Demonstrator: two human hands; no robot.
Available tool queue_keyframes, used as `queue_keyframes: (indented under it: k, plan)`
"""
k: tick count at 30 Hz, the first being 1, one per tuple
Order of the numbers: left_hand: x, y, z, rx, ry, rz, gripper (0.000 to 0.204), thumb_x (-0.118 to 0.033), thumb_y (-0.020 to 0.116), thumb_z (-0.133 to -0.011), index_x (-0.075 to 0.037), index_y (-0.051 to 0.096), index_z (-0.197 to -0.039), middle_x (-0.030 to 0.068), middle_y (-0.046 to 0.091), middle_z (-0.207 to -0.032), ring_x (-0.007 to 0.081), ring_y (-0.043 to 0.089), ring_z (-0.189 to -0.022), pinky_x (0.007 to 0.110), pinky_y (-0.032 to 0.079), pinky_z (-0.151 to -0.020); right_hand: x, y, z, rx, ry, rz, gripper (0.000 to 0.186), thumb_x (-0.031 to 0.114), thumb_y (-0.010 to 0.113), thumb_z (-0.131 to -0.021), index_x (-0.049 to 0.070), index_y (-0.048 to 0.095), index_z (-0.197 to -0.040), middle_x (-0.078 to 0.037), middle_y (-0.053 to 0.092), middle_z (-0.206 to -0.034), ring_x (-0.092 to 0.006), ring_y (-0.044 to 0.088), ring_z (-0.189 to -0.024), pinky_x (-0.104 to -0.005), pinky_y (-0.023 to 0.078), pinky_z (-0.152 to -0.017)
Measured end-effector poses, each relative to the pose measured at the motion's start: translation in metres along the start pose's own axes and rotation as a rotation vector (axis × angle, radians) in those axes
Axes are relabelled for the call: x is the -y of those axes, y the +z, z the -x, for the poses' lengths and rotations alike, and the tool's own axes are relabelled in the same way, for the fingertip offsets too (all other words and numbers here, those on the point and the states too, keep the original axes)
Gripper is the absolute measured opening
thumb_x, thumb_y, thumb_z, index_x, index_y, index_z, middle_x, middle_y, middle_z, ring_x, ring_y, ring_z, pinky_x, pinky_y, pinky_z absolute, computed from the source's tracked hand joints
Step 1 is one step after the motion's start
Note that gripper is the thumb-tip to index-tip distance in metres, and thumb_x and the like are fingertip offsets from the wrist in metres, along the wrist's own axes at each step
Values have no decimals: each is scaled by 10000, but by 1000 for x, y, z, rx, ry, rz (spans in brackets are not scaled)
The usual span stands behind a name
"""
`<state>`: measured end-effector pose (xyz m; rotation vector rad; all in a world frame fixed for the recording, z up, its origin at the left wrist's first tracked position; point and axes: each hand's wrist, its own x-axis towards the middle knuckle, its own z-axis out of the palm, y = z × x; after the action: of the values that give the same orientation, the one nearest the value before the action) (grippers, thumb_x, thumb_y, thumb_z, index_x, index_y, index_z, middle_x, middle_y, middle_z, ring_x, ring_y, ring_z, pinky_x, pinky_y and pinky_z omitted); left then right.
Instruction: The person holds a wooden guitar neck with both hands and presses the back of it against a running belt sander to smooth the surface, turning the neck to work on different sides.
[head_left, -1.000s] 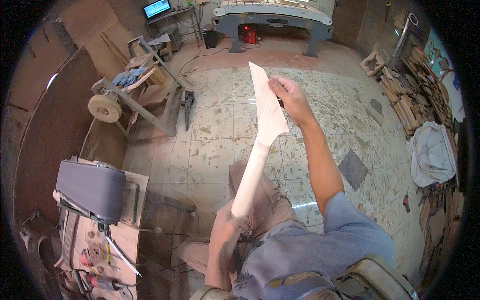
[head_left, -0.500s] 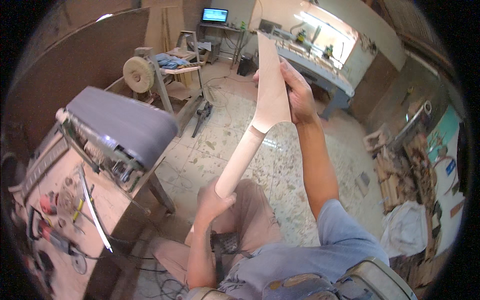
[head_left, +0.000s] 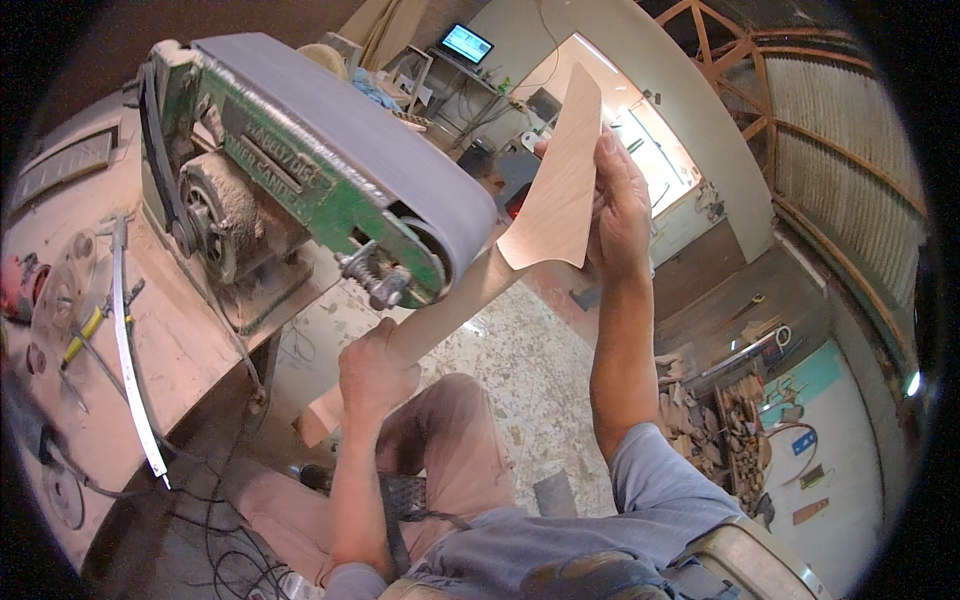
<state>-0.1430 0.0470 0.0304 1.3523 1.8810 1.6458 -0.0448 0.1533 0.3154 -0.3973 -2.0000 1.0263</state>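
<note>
Both my hands hold a pale wooden piece (head_left: 556, 190) with a wide flared blade and a long shaft. My left hand (head_left: 376, 372) is wrapped round the shaft, whose end sticks out past the fist at the lower left. At the blade's right edge, my right hand (head_left: 622, 205) grips with the thumb in front; its other fingers are mostly hidden behind the wood. The shaft runs right by the rounded nose of a green belt sander (head_left: 290, 185) with a grey belt. Whether wood and belt touch, I cannot tell.
The sander stands on a dusty bench (head_left: 170, 370) holding a metal strip (head_left: 130, 350), a yellow-handled tool (head_left: 84, 336) and a red power tool (head_left: 22, 282). Cables (head_left: 225, 560) coil on the floor below. Wood offcuts (head_left: 735, 440) are piled at the right, and a lit monitor (head_left: 467, 43) stands far back.
My view has turned, so the sander looks larger and closer to the middle. The wooden piece now lies beside the sander's nose, and my left hand has shifted left and up with the shaft.
</note>
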Motion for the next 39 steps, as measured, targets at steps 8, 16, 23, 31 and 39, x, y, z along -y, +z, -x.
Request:
queue_keyframes:
  k: [8, 16, 23, 31, 39]
  plan:
    - [15, -12, 3, -33, 23, 98, 176, -115, 677, -679, -52, 633, -837, 213, 684, -770, 441, 673, -756, 503, 544, -675, 6, 31, 10, -90, -66, 142, 454, 363, 488, -1093, -45, 612, -1245, -152, 732, -1028, -166, 713, -858, -300, 594, -758]
    - [26, 3, 10, -66, 17, 162, 216, -117, 684, -675, -46, 659, -878, 221, 690, -780, 443, 678, -772, 493, 547, -682, -4, 32, 21, -161, -90, 302, 510, 379, 550, -1075, -61, 630, -1320, -85, 717, -1050, -114, 649, -927, -268, 518, -820]
    - [29, 6, 14, -87, 42, 126, 202, -112, 693, -670, -43, 648, -853, 220, 685, -778, 447, 673, -765, 499, 544, -679, -4, 37, 32, -188, -89, 310, 493, 379, 555, -1077, -54, 659, -1286, -46, 681, -1064, -87, 592, -940, -247, 478, -821]
    - [48, 20, 21, -113, 25, 130, 221, -120, 703, -631, -41, 634, -826, 222, 673, -751, 451, 670, -741, 495, 534, -656, -15, 35, 46, -160, -102, 378, 460, 355, 544, -1085, -49, 664, -1269, -15, 633, -1017, -80, 531, -896, -231, 428, -788]
    - [70, 38, 33, -169, 49, 125, 214, -120, 707, -617, -60, 620, -803, 200, 659, -732, 446, 661, -715, 493, 528, -641, -24, 28, 72, -98, -148, 556, 404, 312, 567, -1073, -40, 671, -1240, -40, 603, -926, -112, 523, -848, -260, 429, -757]
